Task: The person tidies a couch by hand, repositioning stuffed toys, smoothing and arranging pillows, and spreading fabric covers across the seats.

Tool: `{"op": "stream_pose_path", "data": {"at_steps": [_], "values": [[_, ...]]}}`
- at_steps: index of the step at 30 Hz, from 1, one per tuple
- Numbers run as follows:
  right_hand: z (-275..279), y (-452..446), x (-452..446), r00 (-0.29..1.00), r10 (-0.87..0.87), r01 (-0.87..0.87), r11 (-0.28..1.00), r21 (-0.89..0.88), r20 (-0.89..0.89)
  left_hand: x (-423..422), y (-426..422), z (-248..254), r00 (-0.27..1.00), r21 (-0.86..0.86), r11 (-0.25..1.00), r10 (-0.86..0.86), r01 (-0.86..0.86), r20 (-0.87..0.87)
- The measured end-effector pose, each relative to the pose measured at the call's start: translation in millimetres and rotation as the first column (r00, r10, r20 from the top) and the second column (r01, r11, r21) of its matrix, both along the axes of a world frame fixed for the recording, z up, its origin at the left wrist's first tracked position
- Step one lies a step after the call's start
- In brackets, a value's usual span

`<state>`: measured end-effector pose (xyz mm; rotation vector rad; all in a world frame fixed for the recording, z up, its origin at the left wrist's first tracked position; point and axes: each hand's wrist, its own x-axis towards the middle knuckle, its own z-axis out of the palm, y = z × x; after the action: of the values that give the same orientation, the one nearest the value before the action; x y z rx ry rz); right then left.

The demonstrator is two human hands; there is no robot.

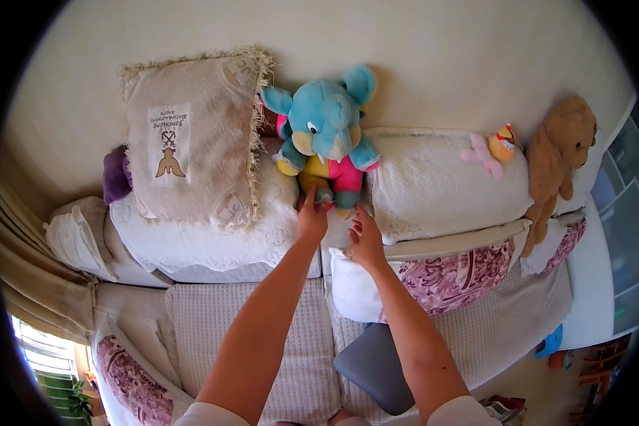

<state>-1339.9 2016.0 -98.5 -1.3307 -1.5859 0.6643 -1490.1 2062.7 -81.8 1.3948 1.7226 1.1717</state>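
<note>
A blue plush elephant (326, 117) with yellow and pink clothes sits on top of the sofa back, against the wall. My left hand (312, 214) is at the elephant's foot on the left, its fingertips touching the foot. Close below the other foot is my right hand (364, 234), fingers apart and partly bent, with nothing seen in it. Left of the elephant leans a large beige fringed cushion (199, 142) with a printed label.
A purple item (116, 175) shows behind the cushion. Right of the elephant are a small pink and orange toy (501, 146) and a brown plush dog (552, 153). Patterned cushions (461, 278) and a dark grey cushion (378, 368) lie on the sofa (255, 334).
</note>
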Motion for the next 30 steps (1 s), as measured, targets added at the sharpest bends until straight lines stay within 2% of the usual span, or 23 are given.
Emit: {"op": "stream_pose_path", "data": {"at_steps": [1, 4, 5, 7, 8, 10, 12, 14, 18, 20, 21, 23, 27, 30], "values": [[2, -2, 2, 1.000, -0.001, 0.001, 1.000, -0.003, -0.004, 1, -5, 2, 0.996, -0.062, 0.998, -0.028, 0.034, 0.088], [3, -12, 9, 0.999, 0.034, -0.034, 0.999, -0.040, -0.013, 5, -24, 0, 0.990, -0.046, 0.999, 0.012, -0.006, 0.140], [1, -16, 12, 0.999, 0.041, -0.041, 0.999, -0.003, -0.025, 6, -34, -5, 0.990, -0.056, 0.998, 0.018, -0.010, 0.137], [-5, -28, 17, 0.998, 0.041, -0.037, 0.997, 0.067, -0.055, 7, -61, -17, 0.980, 0.050, 0.997, -0.064, 0.056, 0.187], [-6, -38, 21, 0.997, 0.044, -0.042, 0.998, 0.049, -0.057, 8, -79, -27, 0.981, 0.032, 0.998, -0.056, 0.051, 0.187], [-7, -58, 30, 1.000, 0.011, -0.009, 0.988, 0.154, -0.009, 7, -124, -51, 0.934, -0.039, 0.992, -0.098, 0.118, 0.344], [-8, -89, 42, 0.999, -0.026, 0.021, 0.987, 0.161, 0.023, -4, -180, -71, 0.941, -0.221, 0.958, -0.108, 0.185, 0.320], [-17, -127, 58, 0.996, -0.064, 0.053, 0.985, 0.165, 0.063, -14, -243, -91, 0.953, -0.369, 0.919, -0.025, 0.142, 0.303], [-66, -211, 88, 0.994, -0.075, 0.078, 0.996, -0.031, 0.076, -43, -363, -127, 0.957, -0.553, 0.828, 0.082, 0.090, 0.277], [-102, -255, 96, 0.991, -0.069, 0.078, 0.994, -0.080, 0.111, -53, -416, -142, 0.982, -0.664, 0.746, 0.081, 0.054, 0.172], [-102, -276, 88, 0.994, -0.038, 0.047, 0.995, -0.092, 0.103, -58, -435, -139, 0.985, -0.670, 0.742, 0.085, 0.037, 0.149], [-102, -318, 74, 0.987, 0.058, -0.012, 0.954, -0.299, 0.148, -67, -464, -132, 0.987, -0.702, 0.713, 0.115, 0.000, 0.116], [-132, -387, 32, 0.964, 0.248, -0.182, 0.882, -0.435, 0.099, -95, -519, -134, 0.987, -0.746, 0.663, 0.151, -0.063, 0.050], [-138, -421, -2, 0.918, 0.393, -0.313, 0.803, -0.508, 0.056, -117, -553, -142, 0.960, -0.755, 0.639, 0.276, -0.146, 0.049]]}}
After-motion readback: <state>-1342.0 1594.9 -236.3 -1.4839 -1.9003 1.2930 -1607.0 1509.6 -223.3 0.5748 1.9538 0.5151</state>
